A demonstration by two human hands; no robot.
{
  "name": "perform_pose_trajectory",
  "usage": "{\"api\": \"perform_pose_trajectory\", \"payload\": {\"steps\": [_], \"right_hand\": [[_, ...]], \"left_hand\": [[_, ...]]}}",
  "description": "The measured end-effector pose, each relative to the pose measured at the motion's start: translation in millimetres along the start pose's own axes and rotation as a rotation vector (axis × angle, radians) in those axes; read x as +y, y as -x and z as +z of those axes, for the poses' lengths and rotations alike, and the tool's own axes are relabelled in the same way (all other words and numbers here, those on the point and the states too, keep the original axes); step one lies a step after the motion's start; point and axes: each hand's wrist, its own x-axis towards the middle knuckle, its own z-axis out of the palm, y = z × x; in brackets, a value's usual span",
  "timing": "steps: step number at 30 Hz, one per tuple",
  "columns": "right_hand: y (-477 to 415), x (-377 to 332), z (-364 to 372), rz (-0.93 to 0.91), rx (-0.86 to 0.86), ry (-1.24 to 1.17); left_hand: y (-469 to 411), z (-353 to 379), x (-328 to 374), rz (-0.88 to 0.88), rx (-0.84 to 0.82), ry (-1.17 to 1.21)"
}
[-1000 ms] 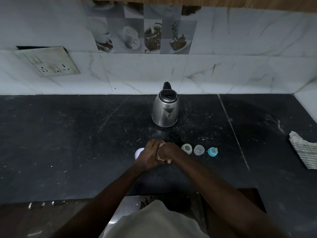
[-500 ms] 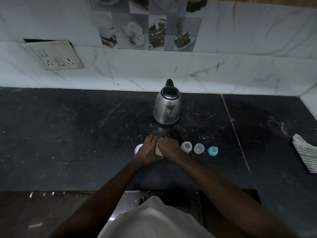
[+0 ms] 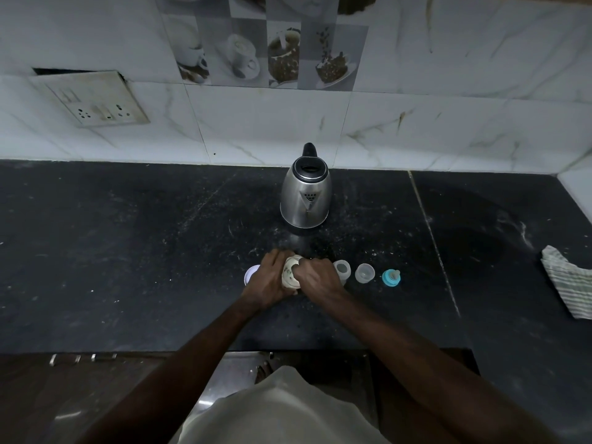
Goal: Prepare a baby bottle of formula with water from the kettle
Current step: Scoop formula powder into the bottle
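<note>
Both hands met over the dark countertop [image 3: 128,251], at about six o'clock from the steel kettle [image 3: 306,193], which stood upright near the tiled wall with its spout towards the person. Between the hands was a small cream container [image 3: 291,273] with faint markings. The left hand [image 3: 267,280] was wrapped around its left side with the fingers curled over it. The right hand [image 3: 317,277] gripped it from the right, the knuckles bent and the thumb pressed near its top. I could not tell whether the container touched the counter. A round white lid [image 3: 250,273] lay flat at nine o'clock from the hands, partly hidden behind the left one. At three o'clock stood a short row: a clear baby bottle [image 3: 342,270] just beside the right hand, then a clear cap [image 3: 364,273], then a teal teat ring [image 3: 391,277], each apart from the next. Further along at three o'clock a striped cloth [image 3: 567,280] lay crumpled. A switch plate [image 3: 93,100] hung on the wall at ten o'clock from the kettle.
</note>
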Motion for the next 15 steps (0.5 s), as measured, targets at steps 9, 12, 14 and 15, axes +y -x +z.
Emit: {"api": "perform_pose_trajectory", "payload": {"steps": [9, 12, 14, 15], "right_hand": [[-6, -3, 16, 0.129, -0.165, -0.226], [-6, -1, 23, 0.267, -0.067, -0.463], [-3, 3, 27, 0.349, 0.056, -0.631], [-1, 6, 28, 0.392, 0.091, -0.717]], "left_hand": [[0, 11, 9, -0.006, -0.004, -0.038], [-1, 9, 9, -0.022, -0.014, -0.026], [-3, 6, 8, -0.047, -0.018, -0.026], [-3, 4, 7, -0.062, -0.02, -0.025]]}}
